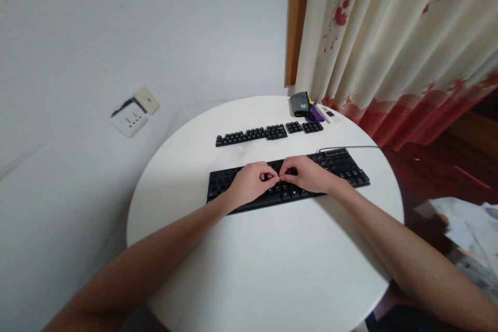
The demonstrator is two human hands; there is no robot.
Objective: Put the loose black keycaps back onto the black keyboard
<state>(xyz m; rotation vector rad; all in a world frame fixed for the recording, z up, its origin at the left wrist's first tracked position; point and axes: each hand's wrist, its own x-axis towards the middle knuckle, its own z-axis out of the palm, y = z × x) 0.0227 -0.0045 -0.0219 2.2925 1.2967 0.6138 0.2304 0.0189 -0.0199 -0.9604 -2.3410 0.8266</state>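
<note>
A black keyboard (264,201) lies slightly slanted on the white round table. Bare key sockets without keycaps show on its left part, while keycaps sit on its right part and along the lower middle. Over the keyboard's middle, my left hand (254,180) and my right hand (305,174) meet fingertip to fingertip. Both are closed in a pinch; whatever is between the fingertips is too small or hidden to make out. Behind the keyboard, loose black keycaps (243,137) stand in rows, with smaller blocks of keycaps (312,126) to their right.
At the table's (249,264) back right lie a grey folded pouch (299,104), a purple item (316,112) and a slim white object (323,115). A cable (350,147) runs off the right edge. Wall and curtain (350,62) border the table behind.
</note>
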